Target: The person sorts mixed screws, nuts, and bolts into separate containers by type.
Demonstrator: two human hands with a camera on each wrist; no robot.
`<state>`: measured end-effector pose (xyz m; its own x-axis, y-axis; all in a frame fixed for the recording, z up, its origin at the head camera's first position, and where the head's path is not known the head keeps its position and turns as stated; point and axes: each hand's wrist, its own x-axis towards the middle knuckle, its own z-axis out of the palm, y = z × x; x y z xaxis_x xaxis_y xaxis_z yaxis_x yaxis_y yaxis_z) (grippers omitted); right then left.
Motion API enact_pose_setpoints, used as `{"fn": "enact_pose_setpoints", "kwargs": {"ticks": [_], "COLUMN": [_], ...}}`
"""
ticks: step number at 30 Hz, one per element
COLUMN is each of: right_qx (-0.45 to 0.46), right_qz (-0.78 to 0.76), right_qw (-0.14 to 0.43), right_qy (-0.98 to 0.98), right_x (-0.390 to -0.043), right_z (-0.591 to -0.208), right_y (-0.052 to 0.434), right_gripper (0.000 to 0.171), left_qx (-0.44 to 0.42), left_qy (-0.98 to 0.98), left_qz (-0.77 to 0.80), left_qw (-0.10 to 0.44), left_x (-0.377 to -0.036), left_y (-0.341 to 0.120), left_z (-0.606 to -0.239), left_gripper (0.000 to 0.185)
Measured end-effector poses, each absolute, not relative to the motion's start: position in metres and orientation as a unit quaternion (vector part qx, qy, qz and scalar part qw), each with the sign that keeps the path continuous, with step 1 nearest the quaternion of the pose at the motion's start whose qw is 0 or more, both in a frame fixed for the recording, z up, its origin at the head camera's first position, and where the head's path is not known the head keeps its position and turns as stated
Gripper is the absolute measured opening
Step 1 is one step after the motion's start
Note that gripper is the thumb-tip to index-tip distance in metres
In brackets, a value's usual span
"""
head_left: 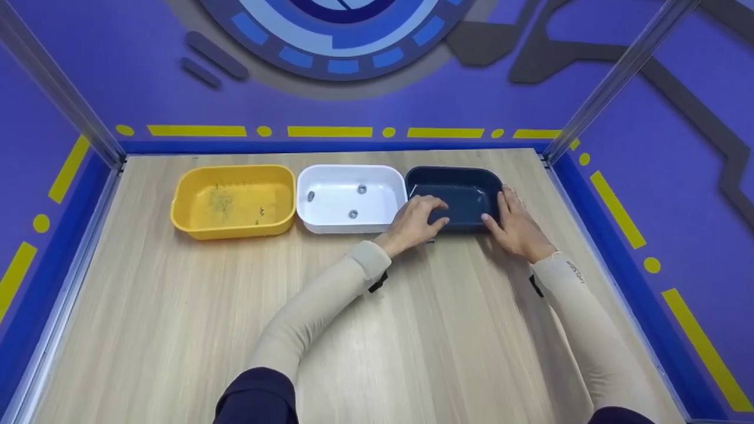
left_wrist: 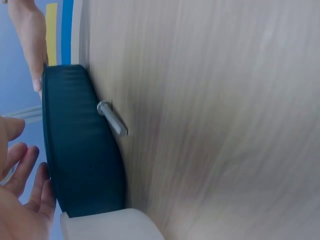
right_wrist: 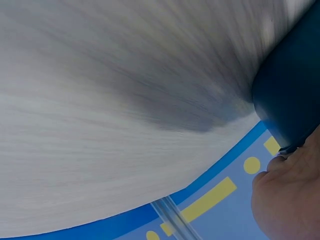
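Observation:
A dark blue bin [head_left: 465,191] stands at the right end of a row of three on the wooden table [head_left: 377,330]. My left hand [head_left: 415,222] is at its near left corner, fingers curled over the rim. The right hand [head_left: 518,227] lies flat against its right wall, thumb at the near edge. The left wrist view has the blue bin [left_wrist: 80,150] side on. A silver bolt [left_wrist: 112,118] lies on the table against its wall. My left hand's fingers [left_wrist: 27,185] reach its rim. The right wrist view catches the bin's corner [right_wrist: 295,90] and my right hand [right_wrist: 290,195].
A white bin [head_left: 347,197] with three small metal parts sits left of the blue one, touching it. A yellow bin [head_left: 232,203] with tiny bits stands further left. Blue walls with metal posts [head_left: 612,76] enclose the table on three sides.

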<state>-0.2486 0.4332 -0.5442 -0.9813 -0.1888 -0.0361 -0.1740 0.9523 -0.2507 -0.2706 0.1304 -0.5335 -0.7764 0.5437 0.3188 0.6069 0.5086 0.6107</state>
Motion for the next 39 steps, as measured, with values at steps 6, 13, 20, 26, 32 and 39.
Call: {"fn": "enact_pose_setpoints", "kwargs": {"ticks": [6, 13, 20, 26, 32, 39], "right_qx": [-0.088, -0.089, -0.084, -0.090, -0.096, -0.093], "right_qz": [-0.122, -0.123, -0.127, -0.123, -0.132, -0.128], "right_qw": [0.031, 0.032, 0.038, 0.035, 0.027, 0.030], "right_qy": [0.988, 0.988, 0.988, 0.988, 0.986, 0.987], "right_x": [-0.249, -0.248, -0.247, -0.247, -0.248, -0.247], "right_z": [-0.543, -0.545, -0.542, -0.541, -0.542, -0.543], "right_y": [0.433, 0.432, 0.432, 0.433, 0.434, 0.433], "right_gripper": [0.092, 0.091, 0.089, 0.092, 0.092, 0.092], "left_qx": [-0.348, -0.348, -0.352, -0.358, -0.370, -0.375], "left_qy": [-0.852, -0.843, -0.840, -0.834, -0.829, -0.831], "left_qz": [-0.388, -0.408, -0.410, -0.416, -0.418, -0.411], "left_qw": [0.054, 0.048, 0.054, 0.053, 0.040, 0.022], "left_x": [-0.262, -0.253, -0.249, -0.247, -0.243, -0.238], "left_y": [0.127, 0.121, 0.116, 0.111, 0.106, 0.102], "left_z": [-0.539, -0.546, -0.551, -0.552, -0.556, -0.566], "left_gripper": [0.030, 0.029, 0.029, 0.028, 0.028, 0.026]}}
